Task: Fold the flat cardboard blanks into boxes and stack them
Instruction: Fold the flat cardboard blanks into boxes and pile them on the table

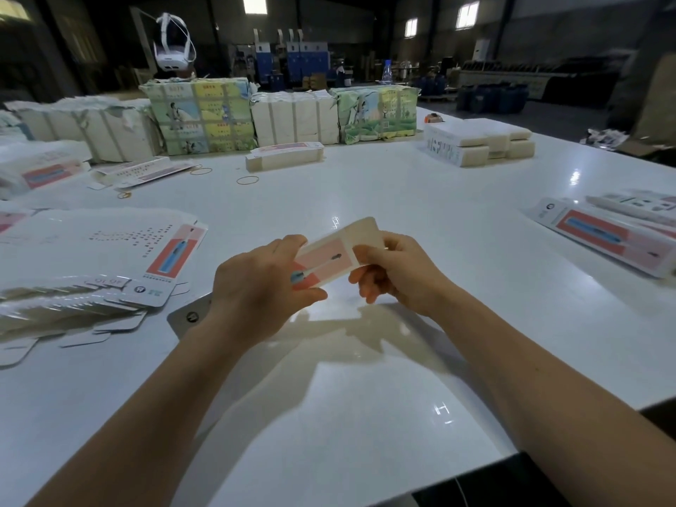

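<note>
Above the middle of the white table [365, 360] I hold one cardboard blank [329, 256], pink and white with a toothbrush picture, its far end flap raised. My left hand [259, 290] grips its near left end, fingers over the top and thumb below. At the blank's right edge my right hand [395, 272] pinches it with curled fingers. A fanned pile of flat blanks [91, 265] lies at the left. Folded boxes [607, 236] lie at the right edge.
Strapped bundles of printed card [201, 115] and white card [294, 117] line the far side. A low stack of blanks [283, 155] and white stacks [483, 140] sit before them. Rubber bands [247, 180] lie loose. A metal plate [190, 316] sits by my left wrist.
</note>
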A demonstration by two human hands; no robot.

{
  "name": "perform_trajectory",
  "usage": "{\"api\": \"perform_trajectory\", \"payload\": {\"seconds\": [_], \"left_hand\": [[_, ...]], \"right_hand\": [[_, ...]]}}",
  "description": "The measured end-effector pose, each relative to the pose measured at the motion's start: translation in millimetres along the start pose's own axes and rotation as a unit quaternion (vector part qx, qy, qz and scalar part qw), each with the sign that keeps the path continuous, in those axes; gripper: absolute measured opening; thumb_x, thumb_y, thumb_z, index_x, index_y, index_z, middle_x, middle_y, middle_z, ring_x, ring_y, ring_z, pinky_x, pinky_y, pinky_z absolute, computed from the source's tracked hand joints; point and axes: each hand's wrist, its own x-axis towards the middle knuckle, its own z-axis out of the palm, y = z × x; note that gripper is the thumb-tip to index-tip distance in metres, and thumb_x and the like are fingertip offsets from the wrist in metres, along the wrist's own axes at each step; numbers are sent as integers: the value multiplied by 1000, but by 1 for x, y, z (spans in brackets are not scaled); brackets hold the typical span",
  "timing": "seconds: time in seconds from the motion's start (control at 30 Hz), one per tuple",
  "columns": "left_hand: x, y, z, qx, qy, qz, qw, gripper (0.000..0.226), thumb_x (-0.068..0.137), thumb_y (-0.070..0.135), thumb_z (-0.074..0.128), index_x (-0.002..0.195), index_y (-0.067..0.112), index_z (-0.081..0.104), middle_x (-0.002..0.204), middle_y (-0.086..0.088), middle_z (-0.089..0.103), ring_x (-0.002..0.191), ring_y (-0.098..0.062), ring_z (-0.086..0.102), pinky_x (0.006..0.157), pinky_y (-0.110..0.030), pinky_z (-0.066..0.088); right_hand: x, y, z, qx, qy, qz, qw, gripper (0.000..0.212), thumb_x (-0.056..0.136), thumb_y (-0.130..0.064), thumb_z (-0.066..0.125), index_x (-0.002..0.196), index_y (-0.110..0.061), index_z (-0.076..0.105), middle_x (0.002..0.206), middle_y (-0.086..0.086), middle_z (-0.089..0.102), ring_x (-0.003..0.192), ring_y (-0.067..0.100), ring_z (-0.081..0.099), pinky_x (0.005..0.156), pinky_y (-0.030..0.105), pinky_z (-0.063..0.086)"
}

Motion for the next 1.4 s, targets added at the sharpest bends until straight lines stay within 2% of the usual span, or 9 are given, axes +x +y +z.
{"api": "perform_trajectory", "payload": {"seconds": [0.13, 0.2, 0.27, 0.4, 0.57, 0.77, 1.0, 1.17, 1.4], "left_hand": [[1, -11, 1, -6, 4, -38, 999, 71, 75, 53, 70, 131, 21, 42, 121, -4, 62, 90, -30, 64, 74, -39, 52], [1, -15, 2, -8, 2, -48, 999, 70, 75, 57, 67, 130, 21, 40, 121, -4, 61, 90, -29, 64, 74, -39, 52], [1, -16, 3, -13, 6, -53, 998, 70, 74, 59, 65, 128, 21, 41, 120, -4, 61, 89, -28, 65, 73, -39, 53], [1, -14, 5, -11, 7, -51, 999, 70, 73, 60, 66, 127, 21, 43, 115, -3, 63, 85, -27, 65, 69, -36, 52], [1, -6, 7, -1, -22, -35, 999, 70, 75, 61, 64, 130, 22, 42, 116, -1, 62, 87, -25, 64, 71, -36, 55], [1, -3, 7, 14, -60, -36, 997, 70, 76, 62, 63, 132, 25, 39, 117, 3, 60, 95, -23, 62, 79, -39, 54], [0, -1, 7, 4, -51, -33, 998, 71, 76, 61, 64, 132, 24, 40, 119, 1, 60, 93, -24, 63, 77, -40, 55], [0, -1, 9, -7, -30, -18, 999, 72, 75, 60, 65, 130, 20, 45, 116, -2, 62, 91, -27, 64, 75, -40, 55], [-1, -6, 8, -33, -16, -5, 999, 70, 76, 54, 68, 131, 16, 47, 115, -6, 63, 88, -29, 64, 74, -43, 56]], "right_hand": [[-3, 6, 9, 35, 207, -112, 971, 10, 89, -10, 59, 94, -15, 53, 63, 6, 65, 51, 20, 60, 48, 30, 52], [-6, 9, 14, -9, 245, -163, 956, 9, 88, -8, 61, 85, -16, 58, 67, 2, 65, 56, 17, 62, 51, 29, 53], [-8, 12, 23, -56, 225, -176, 957, 17, 87, -6, 62, 79, -20, 66, 73, -5, 67, 65, 13, 64, 54, 23, 52], [-10, 16, 33, -84, 180, -172, 965, 20, 88, -6, 62, 100, -20, 72, 96, -7, 67, 83, 6, 64, 67, 21, 54], [-14, 16, 37, -139, 177, -197, 954, 26, 87, -4, 63, 91, -29, 71, 86, -13, 67, 76, 1, 61, 71, 21, 49], [-14, 16, 36, -222, 143, -198, 944, 58, 94, -14, 57, 146, -21, 34, 69, -8, 53, 65, 5, 53, 68, 19, 46], [-14, 13, 37, -182, 173, -189, 949, 26, 90, -8, 59, 114, -16, 66, 93, -3, 64, 77, 5, 56, 75, 25, 50], [-14, 11, 39, -137, 151, -194, 960, 37, 91, -8, 56, 88, -42, 68, 89, -5, 62, 76, 7, 57, 69, 31, 47], [-15, 9, 39, -161, 119, -209, 957, 29, 93, -11, 57, 100, -36, 70, 92, -10, 57, 81, 1, 56, 72, 17, 43]]}}
